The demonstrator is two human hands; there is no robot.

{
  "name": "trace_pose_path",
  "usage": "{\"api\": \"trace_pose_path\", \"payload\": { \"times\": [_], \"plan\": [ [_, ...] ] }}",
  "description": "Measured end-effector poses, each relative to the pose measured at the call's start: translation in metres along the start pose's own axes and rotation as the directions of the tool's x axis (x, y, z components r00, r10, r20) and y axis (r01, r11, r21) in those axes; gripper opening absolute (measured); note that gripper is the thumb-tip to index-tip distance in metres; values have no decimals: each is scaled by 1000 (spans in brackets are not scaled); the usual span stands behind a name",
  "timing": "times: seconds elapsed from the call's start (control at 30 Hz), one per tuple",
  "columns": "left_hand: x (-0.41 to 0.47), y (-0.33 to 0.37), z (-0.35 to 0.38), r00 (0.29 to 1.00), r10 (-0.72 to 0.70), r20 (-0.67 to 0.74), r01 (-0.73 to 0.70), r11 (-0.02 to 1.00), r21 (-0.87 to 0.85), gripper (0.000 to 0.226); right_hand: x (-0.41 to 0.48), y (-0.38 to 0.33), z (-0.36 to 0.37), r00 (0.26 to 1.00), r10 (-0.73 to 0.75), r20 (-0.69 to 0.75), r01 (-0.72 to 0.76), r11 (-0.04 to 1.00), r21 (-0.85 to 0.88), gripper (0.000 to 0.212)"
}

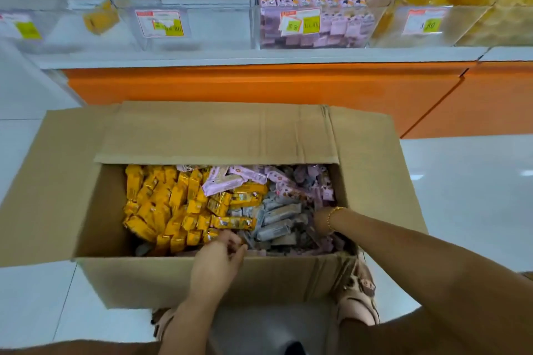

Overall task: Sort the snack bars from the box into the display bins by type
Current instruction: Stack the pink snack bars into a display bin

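An open cardboard box stands on the floor, full of snack bars. Yellow bars fill its left side, pink bars lie at the back and right, and grey-blue bars sit in the middle. My left hand reaches over the near wall with its fingers curled among the bars at the front; what they hold is hidden. My right hand is buried in the bars at the right, only the wrist with a gold bracelet showing. Clear display bins stand above: a pink-bar bin and a nearly empty bin.
A white counter with an orange front carries the bins. A left bin holds one yellow pack; a right bin holds yellow-wrapped goods. The box's flaps spread outward. My sandalled feet stand against the box on a white tile floor.
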State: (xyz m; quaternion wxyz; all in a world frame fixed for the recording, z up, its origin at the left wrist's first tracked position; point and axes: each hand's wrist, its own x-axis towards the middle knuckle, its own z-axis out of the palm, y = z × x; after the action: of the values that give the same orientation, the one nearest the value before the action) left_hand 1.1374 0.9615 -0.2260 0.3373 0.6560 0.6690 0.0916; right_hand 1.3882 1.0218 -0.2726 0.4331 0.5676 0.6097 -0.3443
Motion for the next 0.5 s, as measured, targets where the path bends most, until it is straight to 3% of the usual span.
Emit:
{"api": "trace_pose_path", "payload": {
  "times": [0.2,0.27,0.33,0.5],
  "plan": [
    [0,6,0,998,-41,41,40,999,30,5,7,-8,28,991,92,-95,-69,972,225,58],
    [2,8,1,995,-57,84,55,998,20,4,-1,-11,23,992,118,-43,-89,903,421,48],
    [5,12,3,993,-50,108,58,996,-67,6,-13,-15,12,998,58,10,-54,825,562,18],
    [14,25,4,973,-116,197,163,958,-238,3,-52,-19,-30,983,-154,104,27,673,740,19]
  ]
}}
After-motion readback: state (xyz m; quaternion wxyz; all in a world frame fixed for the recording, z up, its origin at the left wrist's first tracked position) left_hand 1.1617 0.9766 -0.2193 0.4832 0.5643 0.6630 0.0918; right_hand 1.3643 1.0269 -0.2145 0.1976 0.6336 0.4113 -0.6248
